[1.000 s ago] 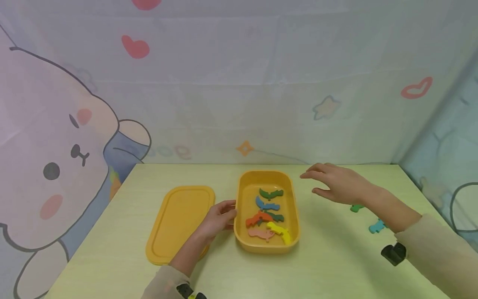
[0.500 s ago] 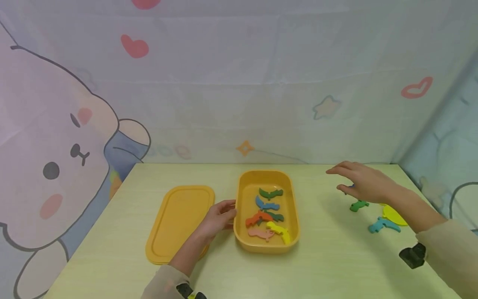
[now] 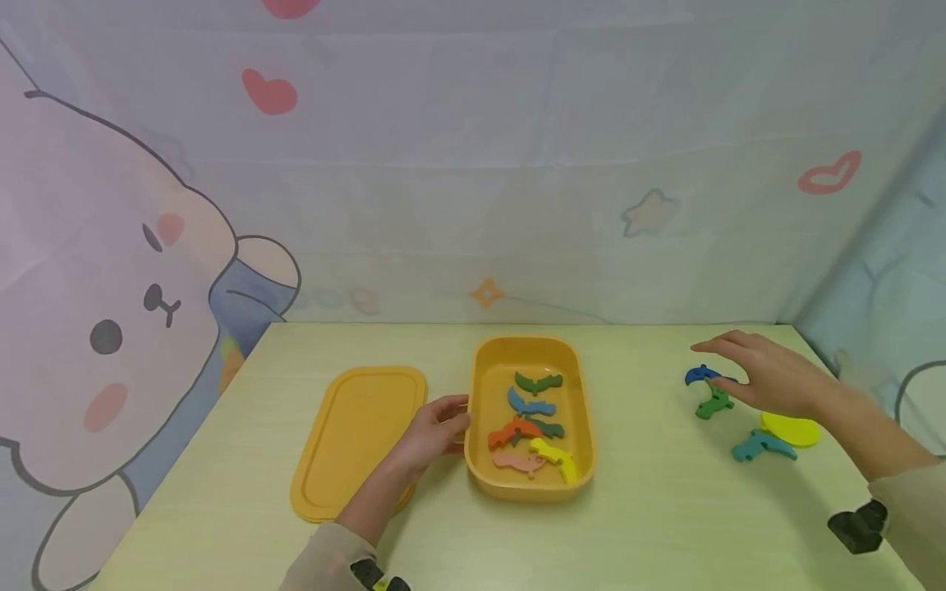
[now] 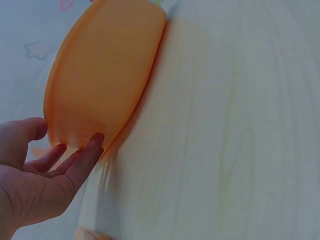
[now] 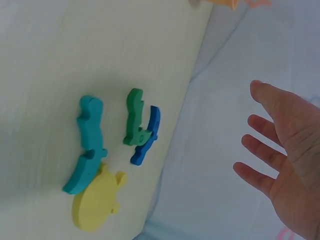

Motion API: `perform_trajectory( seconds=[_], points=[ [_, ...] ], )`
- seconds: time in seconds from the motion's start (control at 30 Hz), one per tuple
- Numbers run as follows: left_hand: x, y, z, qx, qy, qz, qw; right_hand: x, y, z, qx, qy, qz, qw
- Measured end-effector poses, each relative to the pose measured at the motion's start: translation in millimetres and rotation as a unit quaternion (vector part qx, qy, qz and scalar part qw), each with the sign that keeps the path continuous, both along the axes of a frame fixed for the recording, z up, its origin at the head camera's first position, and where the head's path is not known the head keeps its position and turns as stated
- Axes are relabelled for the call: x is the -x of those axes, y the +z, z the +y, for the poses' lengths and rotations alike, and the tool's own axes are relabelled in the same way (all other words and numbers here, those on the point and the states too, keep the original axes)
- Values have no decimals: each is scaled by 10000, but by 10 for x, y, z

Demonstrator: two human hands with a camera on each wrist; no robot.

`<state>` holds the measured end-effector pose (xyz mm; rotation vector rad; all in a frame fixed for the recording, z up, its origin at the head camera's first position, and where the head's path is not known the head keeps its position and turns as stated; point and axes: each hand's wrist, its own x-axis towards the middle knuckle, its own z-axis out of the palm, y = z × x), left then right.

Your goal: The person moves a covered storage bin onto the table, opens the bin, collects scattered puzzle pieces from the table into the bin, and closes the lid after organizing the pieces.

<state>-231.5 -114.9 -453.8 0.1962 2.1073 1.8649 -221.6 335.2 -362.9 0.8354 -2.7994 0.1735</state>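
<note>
An orange-yellow plastic box (image 3: 529,490) stands mid-table, holding several animal-shaped pieces, among them an orange piece (image 3: 510,432) and a pink piece (image 3: 519,464). My left hand (image 3: 436,428) rests its fingertips against the box's left side; the left wrist view shows loosely extended fingers on the outer wall and the thumb at the rim. At the right, my right hand (image 3: 779,379) hovers with spread fingers and holds nothing. Below it lie a dark blue piece (image 3: 698,374), a green piece (image 5: 133,117), a teal piece (image 5: 90,130) and a yellow turtle-shaped piece (image 5: 97,200).
A flat orange-yellow lid (image 3: 358,435) lies left of the box, partly behind the left forearm. Behind the table (image 3: 650,509) hangs a printed cloth (image 3: 443,164) with a cartoon bear and hearts.
My right hand has moved rightward from beside the box to above the loose pieces, uncovering the dark blue and yellow ones. The left hand and the box have stayed put.
</note>
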Motion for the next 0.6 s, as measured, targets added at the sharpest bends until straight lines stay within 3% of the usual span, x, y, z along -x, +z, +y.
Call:
perform_trajectory(
  seconds=[0.33, 0.6],
  points=[
    [-47, 104, 4, 13, -42, -33, 10000, -108, -176, 169, -71, -312, -278, 9991],
    [17, -28, -5, -31, -3, 6, 10000, -178, -369, 255, 78, -258, -301, 9992]
  ],
)
